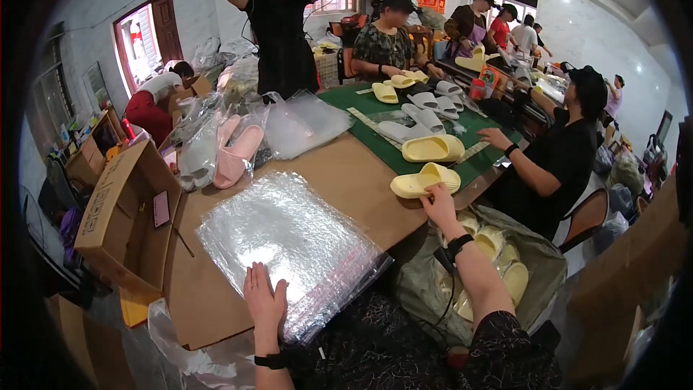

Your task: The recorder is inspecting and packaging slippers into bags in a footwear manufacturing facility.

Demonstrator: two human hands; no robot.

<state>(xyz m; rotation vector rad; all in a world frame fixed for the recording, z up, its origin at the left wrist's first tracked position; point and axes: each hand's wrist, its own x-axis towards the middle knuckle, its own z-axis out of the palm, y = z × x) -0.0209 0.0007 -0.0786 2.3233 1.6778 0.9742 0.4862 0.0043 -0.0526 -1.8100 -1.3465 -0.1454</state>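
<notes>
My left hand (264,296) rests flat with its fingers out on the near left corner of a stack of transparent plastic bags (278,231). My right hand (439,206) pinches the near side of a pale yellow slide slipper (415,184) at the table's right edge. Just beyond it lies another yellow slipper (432,149) on the green mat (375,146). Below my right forearm, a large grey-green sack (543,269) holds several yellow slippers, some of them in plastic.
Bagged pink slippers (240,155) and a heap of plastic bags (303,126) lie farther back. An open cardboard box (130,220) stands at the left. Grey slippers (426,119) sit on the mat. A co-worker in black (556,152) reaches in from the right; others work behind.
</notes>
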